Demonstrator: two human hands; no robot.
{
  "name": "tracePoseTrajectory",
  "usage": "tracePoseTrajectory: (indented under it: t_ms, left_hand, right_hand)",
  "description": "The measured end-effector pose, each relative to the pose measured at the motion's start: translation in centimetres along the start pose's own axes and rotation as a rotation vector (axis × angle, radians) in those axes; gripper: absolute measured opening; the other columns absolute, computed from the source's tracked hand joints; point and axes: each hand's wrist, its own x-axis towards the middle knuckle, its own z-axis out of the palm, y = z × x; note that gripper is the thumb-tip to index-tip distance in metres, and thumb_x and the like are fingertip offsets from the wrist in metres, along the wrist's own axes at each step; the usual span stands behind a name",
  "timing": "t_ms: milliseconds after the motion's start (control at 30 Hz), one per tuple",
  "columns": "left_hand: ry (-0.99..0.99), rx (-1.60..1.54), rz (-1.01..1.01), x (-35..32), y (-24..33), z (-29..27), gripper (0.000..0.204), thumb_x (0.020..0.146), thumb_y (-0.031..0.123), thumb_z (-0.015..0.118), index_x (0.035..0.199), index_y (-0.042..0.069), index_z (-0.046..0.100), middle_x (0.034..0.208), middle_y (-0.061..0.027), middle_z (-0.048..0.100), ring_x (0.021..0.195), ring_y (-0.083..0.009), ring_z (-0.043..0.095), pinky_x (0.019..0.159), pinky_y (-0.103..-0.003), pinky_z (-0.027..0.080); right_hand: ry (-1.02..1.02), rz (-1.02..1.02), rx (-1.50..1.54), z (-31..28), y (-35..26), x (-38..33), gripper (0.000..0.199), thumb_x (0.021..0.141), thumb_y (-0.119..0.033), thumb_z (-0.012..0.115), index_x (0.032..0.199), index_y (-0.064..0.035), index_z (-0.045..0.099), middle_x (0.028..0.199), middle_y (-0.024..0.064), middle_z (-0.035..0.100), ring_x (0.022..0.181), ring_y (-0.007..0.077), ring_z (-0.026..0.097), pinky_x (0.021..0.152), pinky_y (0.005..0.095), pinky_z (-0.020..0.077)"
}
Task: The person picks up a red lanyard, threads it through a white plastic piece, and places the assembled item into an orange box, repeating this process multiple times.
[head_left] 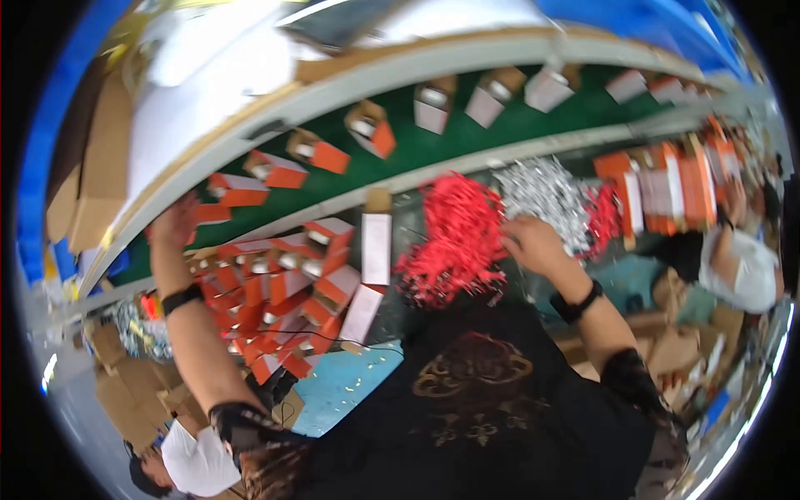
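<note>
Two hands out: left hand (172, 223) open-fingered on orange box (211, 213) at belt edge; right hand (533, 243) gripping red shredded paper (454, 237) beside silver shreds (542, 196).

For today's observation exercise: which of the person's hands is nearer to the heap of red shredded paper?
Right. The right hand rests at the right edge of the red shredded paper, touching or almost touching it. The left hand is far off to the left, by an orange box at the green belt.
</note>
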Motion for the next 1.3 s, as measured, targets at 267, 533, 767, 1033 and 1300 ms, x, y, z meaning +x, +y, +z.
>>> tracePoseTrajectory:
  t_ms: [267, 533, 767, 1033, 1300]
  left_hand:
    - [-0.085, -0.700, 0.169, -26.8, 2.1, 4.4, 0.034, 0.093, 0.021, 0.058, 0.122, 0.004, 0.052, 0.125, -0.0095, 0.057, 0.116, -0.0223, 0.054, 0.100, -0.041, 0.042]
    - [-0.431, -0.535, 0.241, -41.5, -12.3, 17.6, 0.021, 0.091, 0.016, 0.059, 0.108, 0.004, 0.057, 0.109, -0.0077, 0.061, 0.093, -0.0175, 0.059, 0.085, -0.034, 0.049]
    - [-0.628, 0.194, 0.803, -36.5, -17.2, 27.1, 0.057, 0.091, 0.032, 0.060, 0.133, -0.003, 0.044, 0.136, -0.0169, 0.048, 0.126, -0.0258, 0.046, 0.107, -0.041, 0.035]
    - [-1.023, -0.060, 0.488, -31.6, -20.2, 32.3, 0.081, 0.088, 0.060, 0.054, 0.135, -0.005, 0.042, 0.134, -0.0166, 0.051, 0.126, -0.0266, 0.048, 0.107, -0.040, 0.035]
    - [-0.767, -0.332, 0.727, -34.4, -16.4, 29.5, 0.032, 0.099, 0.032, 0.050, 0.082, 0.005, 0.052, 0.071, 0.0003, 0.047, 0.060, -0.0102, 0.040, 0.057, -0.026, 0.032]
  right_hand:
    - [-0.121, -0.097, 0.241, 17.5, 2.9, 0.9, 0.016, 0.082, -0.022, 0.063, 0.093, -0.0109, 0.069, 0.099, 0.0116, 0.064, 0.093, 0.0329, 0.064, 0.077, 0.0457, 0.0517]
    - [0.016, -0.272, 0.186, 14.6, -0.4, 2.4, 0.011, 0.084, -0.015, 0.061, 0.091, -0.0098, 0.067, 0.100, 0.0128, 0.059, 0.089, 0.0350, 0.062, 0.076, 0.0463, 0.0504]
    - [-0.048, -0.534, 0.633, -3.4, -7.1, -2.6, 0.015, 0.086, -0.019, 0.062, 0.085, -0.0046, 0.065, 0.082, 0.0113, 0.064, 0.082, 0.0314, 0.063, 0.071, 0.0420, 0.0487]
    - [0.091, -0.674, 0.910, -12.5, -12.8, -3.8, 0.017, 0.090, -0.015, 0.062, 0.100, -0.0035, 0.070, 0.082, 0.0069, 0.067, 0.072, 0.0168, 0.062, 0.063, 0.0307, 0.0489]
    - [0.489, -0.676, 1.726, -13.4, -8.4, -7.4, 0.027, 0.098, -0.018, 0.054, 0.117, 0.0005, 0.060, 0.073, 0.0029, 0.059, 0.061, 0.0103, 0.055, 0.056, 0.0244, 0.0459]
